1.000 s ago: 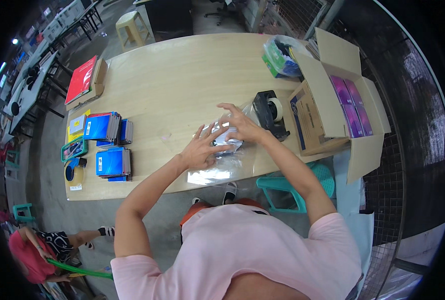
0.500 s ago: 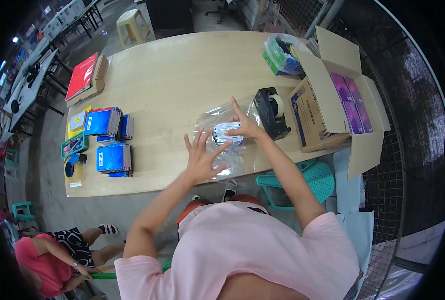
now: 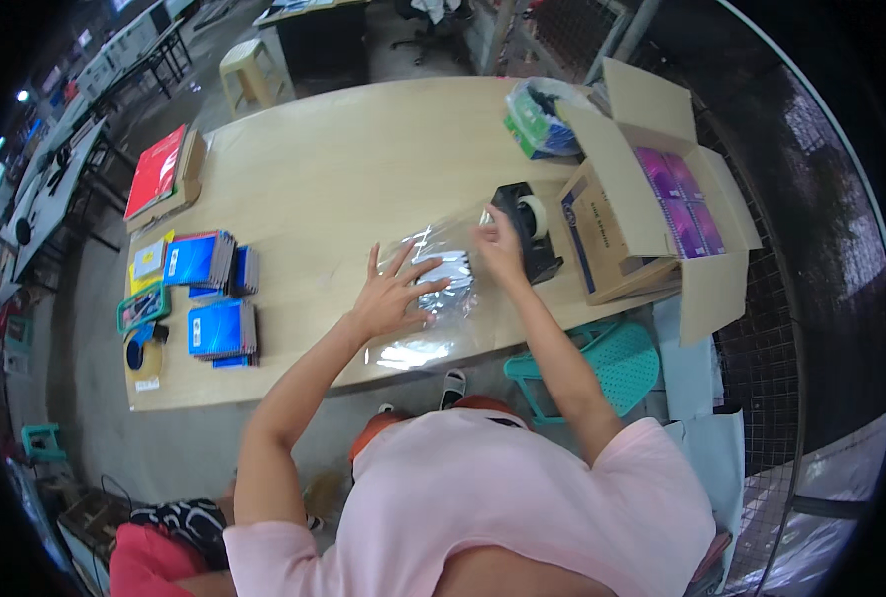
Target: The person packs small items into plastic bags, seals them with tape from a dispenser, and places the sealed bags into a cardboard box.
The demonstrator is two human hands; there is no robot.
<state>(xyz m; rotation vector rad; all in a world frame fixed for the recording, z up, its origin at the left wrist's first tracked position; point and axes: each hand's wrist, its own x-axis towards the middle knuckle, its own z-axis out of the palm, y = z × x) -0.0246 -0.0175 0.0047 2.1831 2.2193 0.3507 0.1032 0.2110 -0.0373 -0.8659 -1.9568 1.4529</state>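
Note:
A clear plastic sheet or bag [image 3: 418, 350] lies near the front edge of the table, glinting in the light. Under or inside it rests a small stack with a whitish top and spiral edge, like notebooks [image 3: 453, 269]. My left hand [image 3: 393, 297] is spread over the left side of the plastic and the stack, fingers apart. At the plastic's right edge, my right hand [image 3: 500, 247] has its fingers drawn together, apparently pinching the film. Just right of that hand stands a black tape dispenser [image 3: 540, 261] with a roll of tape.
Blue notebook stacks [image 3: 219, 328], a green tray [image 3: 144, 306] and a big tape roll [image 3: 142, 358] sit left. A red book [image 3: 156, 171] lies behind. An open carton [image 3: 602, 234] of purple notebooks stands right, above a teal stool [image 3: 622, 368]. Another person [image 3: 154, 562] is lower left.
My right hand has moved right from the stack to the plastic's edge, its fingers closing. My left hand has shifted slightly up and left. The other person has moved nearer.

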